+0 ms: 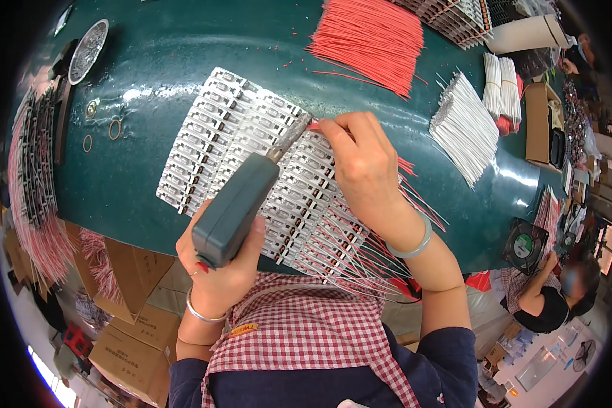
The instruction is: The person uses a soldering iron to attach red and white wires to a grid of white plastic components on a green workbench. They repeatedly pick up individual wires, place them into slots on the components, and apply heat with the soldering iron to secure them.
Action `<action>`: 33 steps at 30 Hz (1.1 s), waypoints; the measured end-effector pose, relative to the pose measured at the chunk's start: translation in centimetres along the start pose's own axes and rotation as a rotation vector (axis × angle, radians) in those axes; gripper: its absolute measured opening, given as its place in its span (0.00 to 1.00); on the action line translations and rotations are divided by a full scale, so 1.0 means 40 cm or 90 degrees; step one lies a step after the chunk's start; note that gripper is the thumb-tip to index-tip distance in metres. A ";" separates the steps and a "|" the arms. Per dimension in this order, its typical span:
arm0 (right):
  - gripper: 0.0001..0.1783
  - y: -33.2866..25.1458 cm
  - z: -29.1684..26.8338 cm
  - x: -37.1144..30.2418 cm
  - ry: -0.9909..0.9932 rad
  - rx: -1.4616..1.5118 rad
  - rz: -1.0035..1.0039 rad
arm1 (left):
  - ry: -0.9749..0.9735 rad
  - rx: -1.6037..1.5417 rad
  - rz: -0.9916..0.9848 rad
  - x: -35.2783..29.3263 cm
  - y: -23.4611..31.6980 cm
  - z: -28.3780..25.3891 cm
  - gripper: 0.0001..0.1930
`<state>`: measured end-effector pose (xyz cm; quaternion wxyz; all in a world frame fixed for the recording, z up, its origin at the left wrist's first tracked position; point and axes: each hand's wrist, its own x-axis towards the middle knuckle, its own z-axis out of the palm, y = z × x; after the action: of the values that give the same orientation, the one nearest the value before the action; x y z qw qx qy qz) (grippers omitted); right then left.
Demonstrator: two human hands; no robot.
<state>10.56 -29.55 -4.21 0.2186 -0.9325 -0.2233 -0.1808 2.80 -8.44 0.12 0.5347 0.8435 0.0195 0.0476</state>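
My left hand [230, 275] is closed around the handle of a dark green soldering gun [236, 204]. Its metal tip reaches the upper edge of a panel of small silvery metal parts [214, 126] set in rows. Beside that tip, my right hand [367, 166] pinches the end of a red wire [313, 126] against the panel's edge. White and red wires [340, 248] stick out from the panel's near right rows, under my right forearm. Most of the pinched wire is hidden by my fingers.
Loose red wires [370, 44] and white wires [464, 129] lie in piles on the green table [143, 183]. At the far left stand a metal bowl [88, 52] and wired panels [34, 163]. A small fan [525, 245] sits at right, near another person [544, 292]. Cardboard boxes [132, 350] stand below left.
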 end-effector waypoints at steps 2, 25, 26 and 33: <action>0.15 0.001 0.002 -0.001 0.000 0.001 -0.001 | 0.001 0.033 0.009 -0.017 -0.005 -0.017 0.15; 0.17 -0.019 0.002 -0.020 0.024 0.029 -0.043 | -0.024 -0.136 -0.118 -0.083 -0.044 -0.039 0.18; 0.17 -0.021 0.003 -0.019 0.022 0.029 -0.041 | -0.031 -0.093 -0.065 -0.079 -0.047 -0.039 0.17; 0.17 -0.023 0.004 -0.019 0.010 0.031 -0.028 | -0.038 -0.053 -0.097 -0.070 -0.039 -0.026 0.13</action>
<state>9.51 -28.98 -4.36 0.2387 -0.9203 -0.2466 -0.1878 -0.07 -7.06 -1.02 0.5716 0.8177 0.0659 -0.0174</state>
